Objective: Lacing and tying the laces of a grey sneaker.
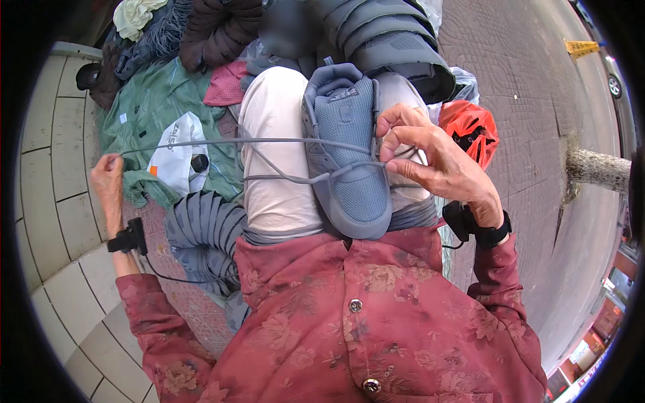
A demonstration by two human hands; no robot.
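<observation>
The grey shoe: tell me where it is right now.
In the head view, the grey shoe lies at centre on the person's lap, toe toward the red shirt. The right hand touches its right edge, and the left hand pulls its lace leftward.

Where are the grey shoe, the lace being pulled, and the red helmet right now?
grey shoe [353, 181]: head view, on the mesh toe area.
lace [222, 141]: head view, on the taut upper strand.
red helmet [474, 124]: head view, on its shell top.
</observation>
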